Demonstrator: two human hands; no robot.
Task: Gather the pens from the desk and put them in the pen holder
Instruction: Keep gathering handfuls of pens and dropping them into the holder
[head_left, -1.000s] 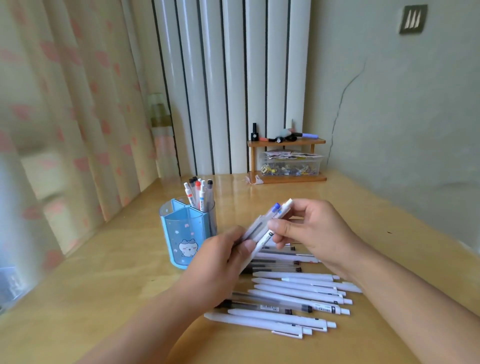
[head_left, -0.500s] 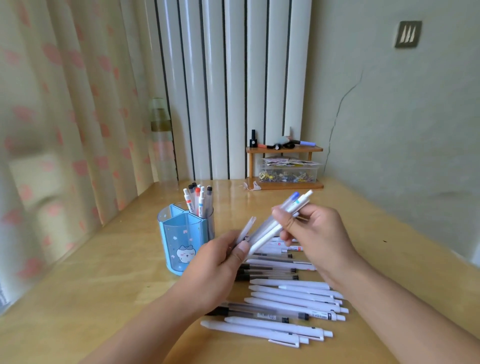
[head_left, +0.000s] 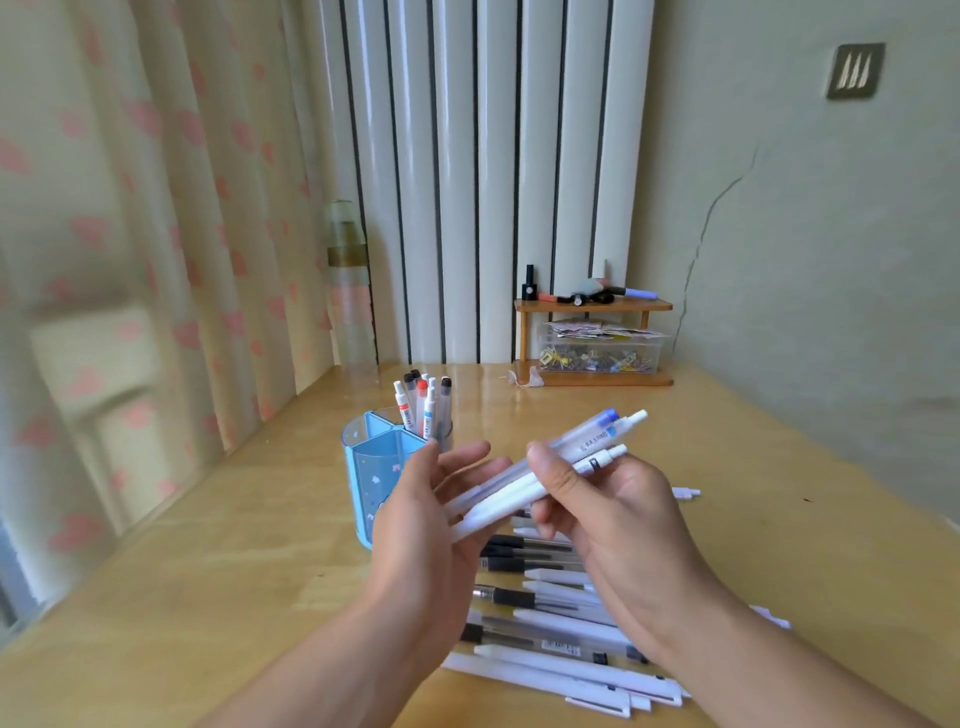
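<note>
At desk near edge: loose pens (head_left: 561, 670) in row. Above them right hand (head_left: 613, 512) pinches pen bundle (head_left: 550, 475), axis up-right; left hand (head_left: 434, 519) spread, cupping low ends. Pen holder (head_left: 371, 467) just beyond left hand, nearer that side.

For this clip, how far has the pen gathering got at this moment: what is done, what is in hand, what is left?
Early on. Done: several capped pens stand in the rear compartment of the blue pen holder; its front compartments look empty. In hand: a bundle of white pens pinched by the right hand, its lower end resting across the open left hand. Left: a long row of pens lies on the desk.
</note>
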